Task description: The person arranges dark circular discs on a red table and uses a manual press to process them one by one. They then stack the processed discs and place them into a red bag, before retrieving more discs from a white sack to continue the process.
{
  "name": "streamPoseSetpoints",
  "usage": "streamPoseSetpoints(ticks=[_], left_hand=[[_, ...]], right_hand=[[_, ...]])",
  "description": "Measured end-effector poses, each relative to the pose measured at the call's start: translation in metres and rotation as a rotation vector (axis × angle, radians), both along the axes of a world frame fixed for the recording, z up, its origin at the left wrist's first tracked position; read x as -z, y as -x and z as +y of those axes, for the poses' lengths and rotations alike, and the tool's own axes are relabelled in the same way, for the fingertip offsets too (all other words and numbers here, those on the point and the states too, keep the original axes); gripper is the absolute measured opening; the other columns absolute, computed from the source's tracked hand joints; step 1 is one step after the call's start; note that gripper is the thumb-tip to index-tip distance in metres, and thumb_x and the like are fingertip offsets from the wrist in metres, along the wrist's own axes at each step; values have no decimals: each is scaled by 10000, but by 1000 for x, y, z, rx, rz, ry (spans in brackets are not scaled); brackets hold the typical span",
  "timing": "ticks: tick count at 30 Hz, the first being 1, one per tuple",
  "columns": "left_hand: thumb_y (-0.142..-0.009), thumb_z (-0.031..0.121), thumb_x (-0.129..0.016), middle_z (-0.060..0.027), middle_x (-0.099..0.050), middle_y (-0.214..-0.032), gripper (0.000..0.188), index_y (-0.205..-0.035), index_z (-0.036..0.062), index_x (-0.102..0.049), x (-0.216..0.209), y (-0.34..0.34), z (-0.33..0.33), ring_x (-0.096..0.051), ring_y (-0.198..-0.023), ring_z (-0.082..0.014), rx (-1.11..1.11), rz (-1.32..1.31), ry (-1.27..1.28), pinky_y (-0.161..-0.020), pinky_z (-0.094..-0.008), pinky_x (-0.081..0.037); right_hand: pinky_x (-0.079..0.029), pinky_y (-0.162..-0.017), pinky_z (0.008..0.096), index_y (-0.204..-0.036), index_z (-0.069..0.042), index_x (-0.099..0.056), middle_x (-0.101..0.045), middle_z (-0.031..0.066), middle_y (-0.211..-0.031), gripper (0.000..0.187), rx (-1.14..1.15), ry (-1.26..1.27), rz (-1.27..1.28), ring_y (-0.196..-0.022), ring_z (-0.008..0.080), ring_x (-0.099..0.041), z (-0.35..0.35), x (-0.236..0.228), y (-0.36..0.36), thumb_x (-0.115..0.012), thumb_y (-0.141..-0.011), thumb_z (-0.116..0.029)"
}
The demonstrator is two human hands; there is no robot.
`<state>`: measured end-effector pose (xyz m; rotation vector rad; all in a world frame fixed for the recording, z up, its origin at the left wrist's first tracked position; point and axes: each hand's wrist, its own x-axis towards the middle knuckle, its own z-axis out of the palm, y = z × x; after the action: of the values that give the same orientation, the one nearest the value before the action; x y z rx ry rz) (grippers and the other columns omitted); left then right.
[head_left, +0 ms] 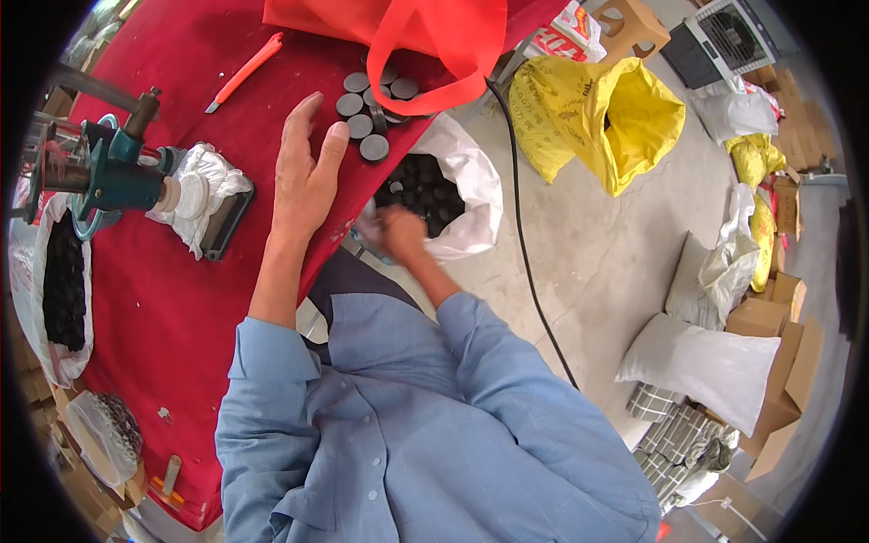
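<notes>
Head view: grey discs point(360, 126), grouped on red worktop point(163, 335), just far-right of left hand point(306, 172); hand held spread, nothing seen gripped. Right hand point(401, 233), blurred, hold cannot be told, located at white sack point(484, 204), near-left.

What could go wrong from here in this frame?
The grey discs beside the left hand lie close to the edge of the red-covered table and could be knocked off. The orange knife lies loose, its blade apparently exposed, and might nick a reaching hand. The black cable across the floor could trip someone.
</notes>
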<state>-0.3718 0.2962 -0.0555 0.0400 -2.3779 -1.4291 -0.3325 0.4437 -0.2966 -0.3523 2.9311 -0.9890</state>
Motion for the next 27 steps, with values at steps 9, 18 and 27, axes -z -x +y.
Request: streamPoseSetpoints(ticks=[9,18,27], left_hand=[[-1069,385,-613,-275,-402,-1639,676,-1547,-63,-447,-4,15,8,-388,-1531,-401,16,41,280,-1244,-472,-333],[-1038,353,-630,-320,-492,-1539,615,-1480,-60,-512,8,51,27,-482,-1414,-474,32,181,503,-1167,-530,-392],[-978,194,-684,-309,-518,-1452,488,-1381,-47,-553,0,7,66,-505,-1345,-493,130,205,432,-1138,-536,-420]], right_hand=[[-593,-677,466,-1113,-60,-715,-682,170,-945,317,-198,34,-7,-841,361,-737,-47,-67,-45,-684,-797,-70],[-594,-732,519,-1110,-70,-734,-700,194,-973,289,-214,68,-80,-852,407,-732,-48,-70,-40,-650,-835,-105],[-597,-817,505,-1200,-77,-735,-752,202,-1057,367,-172,186,-225,-950,403,-741,-19,-77,-29,-705,-844,-161]])
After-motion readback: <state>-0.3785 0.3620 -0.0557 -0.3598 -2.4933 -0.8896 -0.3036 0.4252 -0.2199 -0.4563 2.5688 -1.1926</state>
